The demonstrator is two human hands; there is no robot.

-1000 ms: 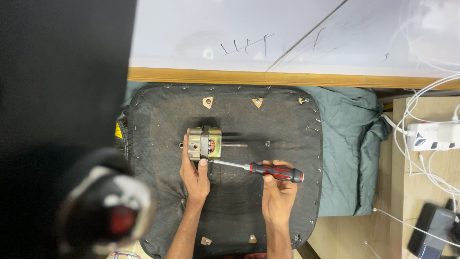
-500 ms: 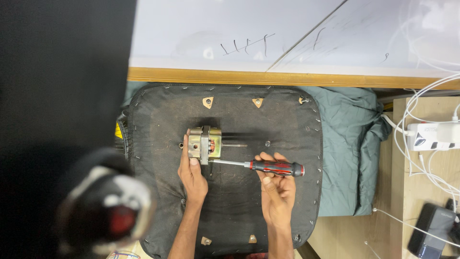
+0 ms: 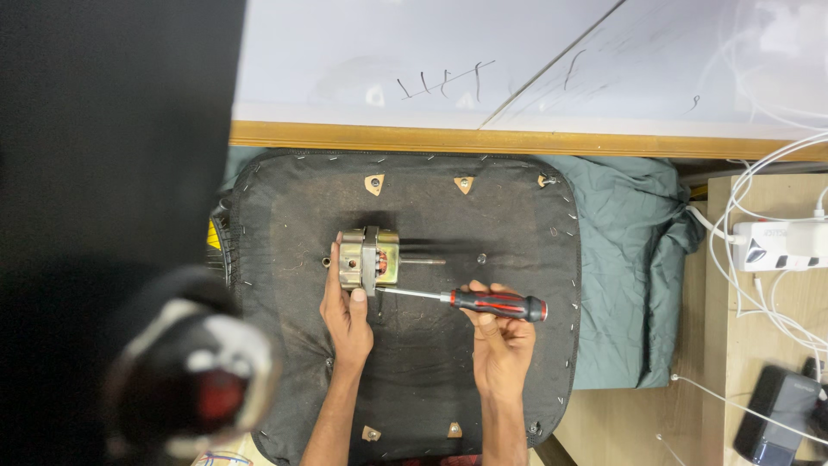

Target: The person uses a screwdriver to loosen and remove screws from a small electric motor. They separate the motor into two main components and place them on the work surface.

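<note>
You've got the big black padded board (image 3: 431, 362) filling the middle of the frame with the small electric motor (image 3: 369, 258) sitting just left of centre on it, shaft pointing right. Your left hand (image 3: 347, 312) is cupped against the motor's lower edge, thumb on its band. Your right hand (image 3: 500, 338), lower right of the motor, pinches the red-and-black screwdriver (image 3: 470, 301), which lies nearly level with its tip at the motor. The white power strip (image 3: 780, 244) at the right edge is a plain box with a dark patch.

Bright, even light; blurred dark object (image 3: 185, 371) fills the left foreground
</note>
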